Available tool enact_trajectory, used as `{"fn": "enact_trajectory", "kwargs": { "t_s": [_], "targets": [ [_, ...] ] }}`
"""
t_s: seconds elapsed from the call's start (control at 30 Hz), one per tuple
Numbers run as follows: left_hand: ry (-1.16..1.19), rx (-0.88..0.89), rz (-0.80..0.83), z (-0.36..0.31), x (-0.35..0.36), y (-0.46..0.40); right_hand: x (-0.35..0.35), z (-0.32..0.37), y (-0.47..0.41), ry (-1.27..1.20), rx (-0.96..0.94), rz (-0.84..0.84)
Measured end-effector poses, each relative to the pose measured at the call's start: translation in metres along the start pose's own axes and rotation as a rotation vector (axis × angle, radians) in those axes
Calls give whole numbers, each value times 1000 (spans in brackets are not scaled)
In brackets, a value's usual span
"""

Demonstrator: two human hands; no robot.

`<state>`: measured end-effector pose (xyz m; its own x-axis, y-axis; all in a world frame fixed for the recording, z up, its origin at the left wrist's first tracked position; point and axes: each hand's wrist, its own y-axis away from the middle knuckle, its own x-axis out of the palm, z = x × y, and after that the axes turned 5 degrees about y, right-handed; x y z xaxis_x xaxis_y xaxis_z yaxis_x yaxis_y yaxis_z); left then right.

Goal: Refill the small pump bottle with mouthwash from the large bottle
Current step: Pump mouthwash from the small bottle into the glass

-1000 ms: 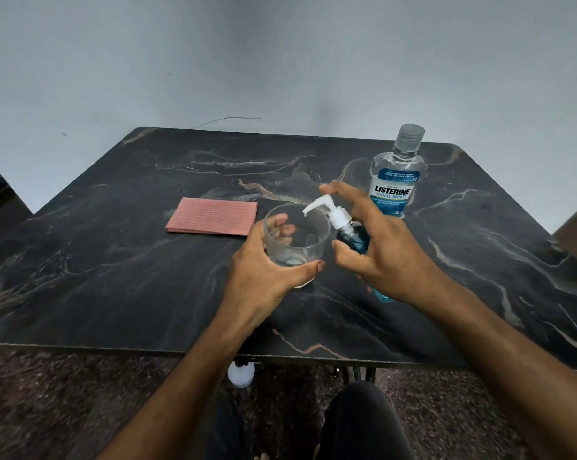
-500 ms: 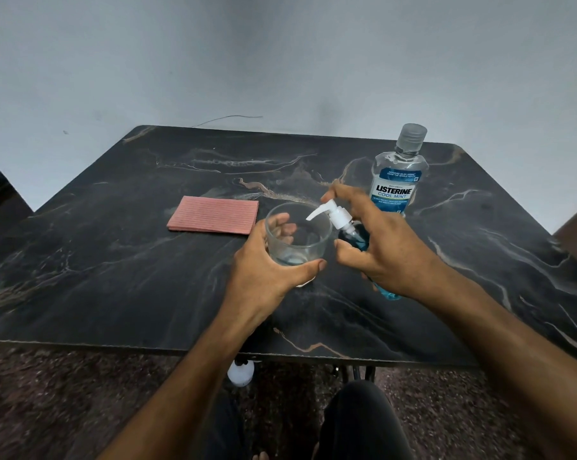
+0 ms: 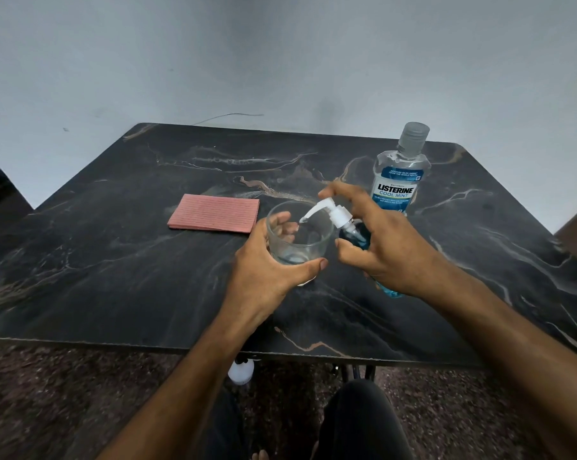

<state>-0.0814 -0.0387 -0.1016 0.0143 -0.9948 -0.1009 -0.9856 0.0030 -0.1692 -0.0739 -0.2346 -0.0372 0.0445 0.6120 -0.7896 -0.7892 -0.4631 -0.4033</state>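
Observation:
My right hand (image 3: 388,247) grips the small pump bottle (image 3: 353,232), which holds blue liquid and is tilted to the left. Its white pump head (image 3: 330,212) has the index finger resting on top, and the nozzle tip reaches over the rim of a clear glass (image 3: 298,234). My left hand (image 3: 270,270) is wrapped around that glass on the dark marble table (image 3: 114,260). A little clear liquid lies at the glass bottom. The large mouthwash bottle (image 3: 400,171) stands upright with its cap on, behind my right hand.
A folded pink cloth (image 3: 215,213) lies to the left of the glass. A small white bottle (image 3: 241,371) sits on the floor beneath the table's near edge. My dark-trousered knees show below the table. A pale wall runs behind the table.
The pump bottle has shifted slightly so that its nozzle now reaches over the glass rim. My left hand and the glass have stayed in place.

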Motion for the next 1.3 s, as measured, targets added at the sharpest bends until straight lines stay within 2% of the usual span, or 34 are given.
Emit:
{"fn": "enact_trajectory", "kwargs": {
  "t_s": [0.6,0.97,1.3],
  "targets": [
    [8,-3,-6,0,0,-1,-1,1,-1,39,-3,-50],
    [6,3,-5,2,1,0,-5,2,-2,40,-24,8],
    [6,10,-6,2,0,0,-3,2,-1,57,-21,-27]
  ]
}}
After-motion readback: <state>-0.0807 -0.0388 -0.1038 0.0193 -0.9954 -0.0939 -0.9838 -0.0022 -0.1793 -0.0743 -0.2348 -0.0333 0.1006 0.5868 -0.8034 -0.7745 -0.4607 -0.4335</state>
